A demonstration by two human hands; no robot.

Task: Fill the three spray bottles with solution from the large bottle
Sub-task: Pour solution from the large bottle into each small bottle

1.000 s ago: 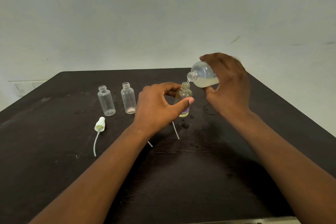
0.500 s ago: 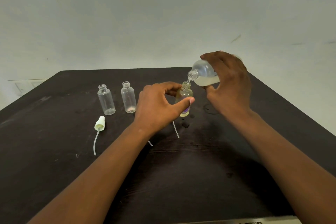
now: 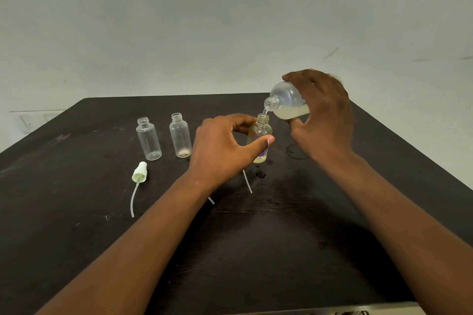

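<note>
My right hand point(image 3: 323, 120) grips the large clear bottle point(image 3: 288, 102), tipped with its mouth down to the left. A thin stream runs from it into a small spray bottle point(image 3: 260, 133) that stands upright on the dark table point(image 3: 76, 212). My left hand point(image 3: 222, 148) holds that small bottle between thumb and fingers. It has yellowish liquid at the bottom and a purple label, partly hidden by my thumb. Two more small clear bottles point(image 3: 149, 142) point(image 3: 180, 135) stand uncapped to the left; they look empty.
A pale green spray cap point(image 3: 139, 172) with its long dip tube lies on the table in front of the left bottles. Two more tube ends point(image 3: 247, 181) point(image 3: 211, 200) show beside my left wrist. Wet spots point(image 3: 261, 174) mark the table near the filled bottle.
The large bottle has risen slightly and tipped a little further. The liquid in the small bottle stands a bit higher. My left hand has stayed put.
</note>
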